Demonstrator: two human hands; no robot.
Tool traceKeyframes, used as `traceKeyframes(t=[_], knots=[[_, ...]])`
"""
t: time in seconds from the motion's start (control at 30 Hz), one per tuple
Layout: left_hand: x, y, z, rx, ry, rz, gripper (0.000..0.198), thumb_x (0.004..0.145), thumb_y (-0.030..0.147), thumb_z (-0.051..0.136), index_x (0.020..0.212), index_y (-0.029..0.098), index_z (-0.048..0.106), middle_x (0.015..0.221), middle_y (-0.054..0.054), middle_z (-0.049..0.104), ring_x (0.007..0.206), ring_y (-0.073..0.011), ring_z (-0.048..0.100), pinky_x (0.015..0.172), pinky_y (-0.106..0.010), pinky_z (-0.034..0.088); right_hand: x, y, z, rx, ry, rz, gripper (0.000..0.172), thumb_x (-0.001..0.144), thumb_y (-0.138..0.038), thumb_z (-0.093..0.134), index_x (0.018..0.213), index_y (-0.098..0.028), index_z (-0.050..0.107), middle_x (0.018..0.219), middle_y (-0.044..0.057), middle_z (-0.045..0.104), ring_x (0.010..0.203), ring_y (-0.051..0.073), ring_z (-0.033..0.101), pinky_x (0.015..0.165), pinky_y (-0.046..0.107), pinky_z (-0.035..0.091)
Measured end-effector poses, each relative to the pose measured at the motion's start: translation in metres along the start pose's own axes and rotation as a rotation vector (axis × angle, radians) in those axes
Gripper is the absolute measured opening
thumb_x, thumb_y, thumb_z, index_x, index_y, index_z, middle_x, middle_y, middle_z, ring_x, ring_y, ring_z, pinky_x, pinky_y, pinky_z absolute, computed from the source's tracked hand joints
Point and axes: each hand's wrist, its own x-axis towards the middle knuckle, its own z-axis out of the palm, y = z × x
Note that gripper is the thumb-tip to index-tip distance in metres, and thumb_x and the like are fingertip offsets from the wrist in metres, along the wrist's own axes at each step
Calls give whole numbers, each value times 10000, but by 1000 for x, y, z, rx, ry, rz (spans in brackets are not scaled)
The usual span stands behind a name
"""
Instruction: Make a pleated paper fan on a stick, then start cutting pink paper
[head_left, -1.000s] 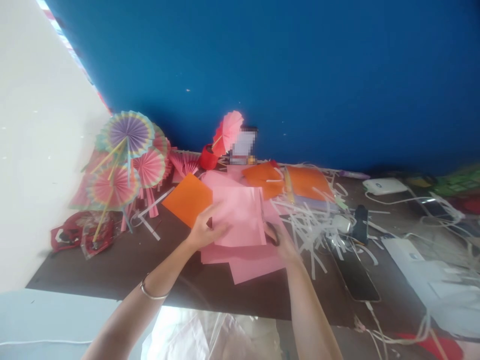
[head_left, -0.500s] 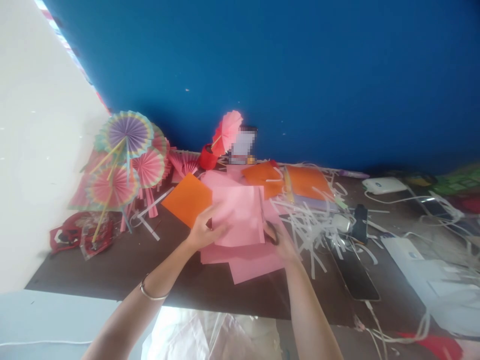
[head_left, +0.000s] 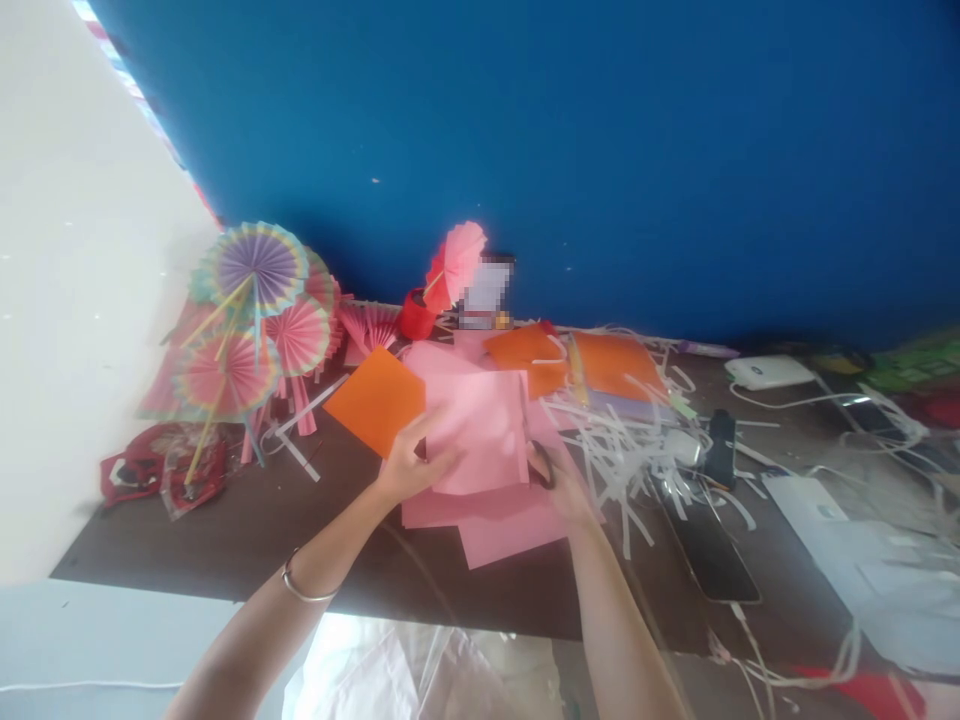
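Observation:
A pink sheet of paper [head_left: 476, 430] lies over other pink sheets [head_left: 510, 535] in front of me. My left hand [head_left: 412, 460] rests on its left edge, thumb and fingers apart. At the right edge of the sheet, my right hand [head_left: 559, 485] is closed on black-handled scissors [head_left: 546, 466]; the blades are hard to make out along that edge. An orange sheet [head_left: 375, 402] lies just left of the pink paper, beside my left hand.
Paper fans [head_left: 259, 270] stand at the left. White paper strips [head_left: 619, 460], a phone [head_left: 712, 550] with a cable and a white device [head_left: 772, 371] lie to the right. Orange papers [head_left: 615, 363] and a red tape roll [head_left: 416, 314] are at the back.

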Motion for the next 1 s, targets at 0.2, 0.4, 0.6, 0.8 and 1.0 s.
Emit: traceKeyframes(t=[0.2,0.4,0.6,0.8,1.0], knots=[[0,2,1,0,16,13,503,709,328,682,1177,187,561,1190,-104,600,1149,-244,530,975,-389,445,3,7,0,31,-36,10,389,720,-558,558,578,-196,570,581,0,552,601,159,507,628,275,412],[-2,1,3,-9,27,-6,509,713,341,678,1183,189,554,1197,-106,592,1139,-241,537,976,-391,444,5,12,3,121,-72,-4,420,687,-608,559,569,-205,558,550,-2,506,547,152,466,567,274,408],[-2,2,3,-11,33,-7,518,709,342,681,1185,185,551,1196,-109,592,1139,-242,536,977,-389,442,7,16,3,129,-39,10,414,662,-619,578,586,-212,584,565,8,538,593,173,505,588,282,433],[-2,5,3,-4,35,-11,495,714,334,677,1173,186,562,1199,-102,593,1127,-237,545,975,-374,444,6,15,3,116,-36,-3,414,680,-612,577,573,-212,579,530,-5,520,537,154,490,585,284,430],[-2,2,3,3,35,-19,499,711,332,678,1175,186,562,1199,-103,593,1126,-239,545,977,-389,443,4,8,2,81,-37,-23,416,686,-603,576,557,-209,545,533,-7,502,543,151,473,581,278,411]])
